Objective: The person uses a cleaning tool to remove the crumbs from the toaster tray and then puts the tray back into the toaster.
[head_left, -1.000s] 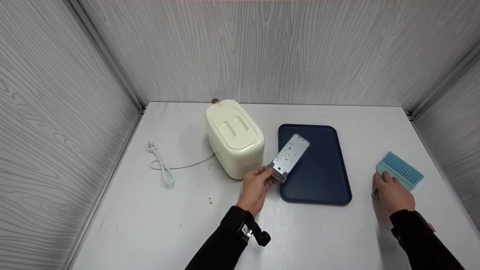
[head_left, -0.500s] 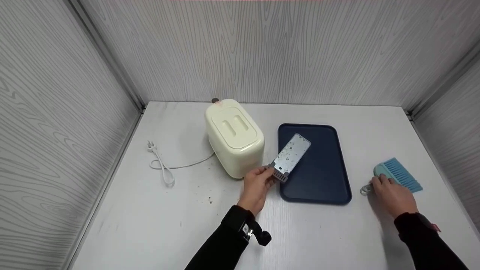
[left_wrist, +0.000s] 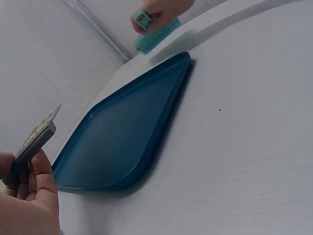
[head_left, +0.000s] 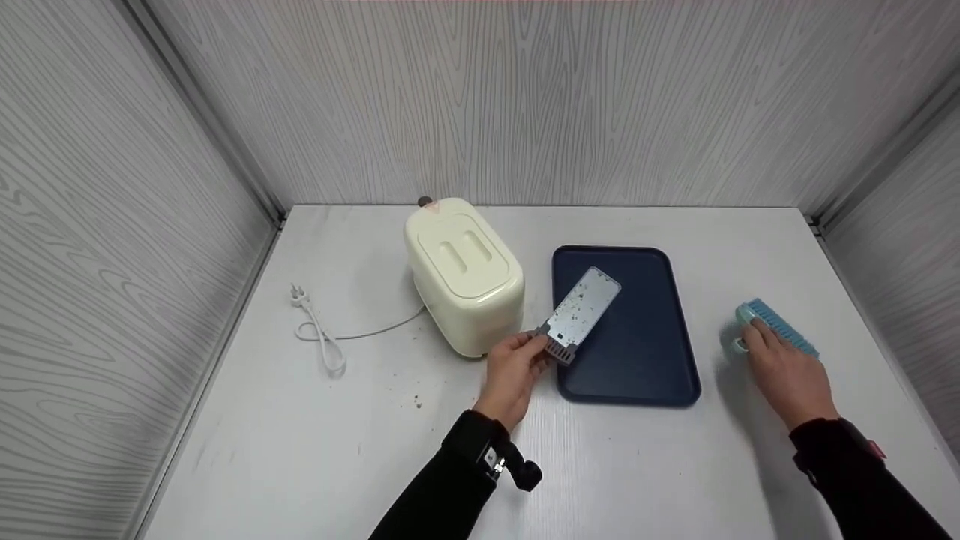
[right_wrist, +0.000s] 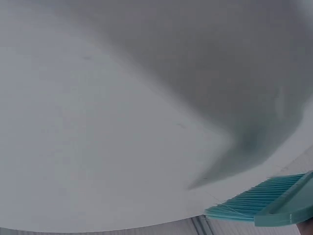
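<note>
My left hand pinches the grey slotted end of a slim metal crumb tray, thumb on top and fingers beneath. Crumbs are scattered over the crumb tray's flat surface. It slants above the left side of a dark blue serving tray; the left wrist view shows it raised over the table. Off to the right, my right hand grips a turquoise hand brush, held above the table with its shadow below. In the right wrist view the bristles fan out at the lower right.
A cream toaster with a lidded top stands left of the serving tray. Its cord runs left to a white plug. Loose crumbs lie on the white table in front of it. Pale wood-grain walls enclose the back and sides.
The right hand has turned the brush and lifted it off the table, slightly up and left in the head view. The left hand and crumb tray stay nearly still.
</note>
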Action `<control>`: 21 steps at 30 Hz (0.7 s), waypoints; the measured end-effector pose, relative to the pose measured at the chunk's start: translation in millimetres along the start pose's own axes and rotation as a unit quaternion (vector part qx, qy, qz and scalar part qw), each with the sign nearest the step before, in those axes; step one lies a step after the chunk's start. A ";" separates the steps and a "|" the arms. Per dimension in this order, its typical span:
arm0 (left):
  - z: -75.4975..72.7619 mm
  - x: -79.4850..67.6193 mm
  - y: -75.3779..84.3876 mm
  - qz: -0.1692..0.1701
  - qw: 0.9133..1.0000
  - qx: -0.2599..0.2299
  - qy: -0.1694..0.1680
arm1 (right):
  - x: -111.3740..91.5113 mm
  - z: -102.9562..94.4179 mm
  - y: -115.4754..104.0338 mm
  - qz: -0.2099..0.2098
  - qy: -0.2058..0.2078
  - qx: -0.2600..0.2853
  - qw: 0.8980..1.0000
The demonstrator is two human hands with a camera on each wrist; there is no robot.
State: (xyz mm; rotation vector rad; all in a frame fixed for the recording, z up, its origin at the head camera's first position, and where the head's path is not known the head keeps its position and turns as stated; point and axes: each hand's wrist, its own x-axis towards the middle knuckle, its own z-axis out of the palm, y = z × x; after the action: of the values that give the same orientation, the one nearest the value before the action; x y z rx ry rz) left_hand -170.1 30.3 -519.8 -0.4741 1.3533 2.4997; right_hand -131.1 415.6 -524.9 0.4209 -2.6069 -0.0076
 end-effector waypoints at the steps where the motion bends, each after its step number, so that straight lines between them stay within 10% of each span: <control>1: 0.0 0.4 -0.6 0.002 1.000 0.001 0.000 | 4.7 -2.3 -2.6 0.003 0.016 0.009 1.000; 11: 1.8 3.2 -1.2 0.000 1.000 0.006 0.005 | 58.2 -27.2 -39.7 -0.007 0.135 0.094 0.986; 21: 2.5 3.3 -1.4 0.006 1.000 0.025 -0.005 | 100.3 -49.4 -88.1 0.045 0.179 0.248 0.951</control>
State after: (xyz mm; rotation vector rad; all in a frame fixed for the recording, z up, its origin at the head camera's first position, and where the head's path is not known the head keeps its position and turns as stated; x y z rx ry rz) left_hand -173.0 33.3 -520.9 -0.4446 1.4168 2.4674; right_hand -164.9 305.5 -441.3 0.4268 -2.2412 0.7013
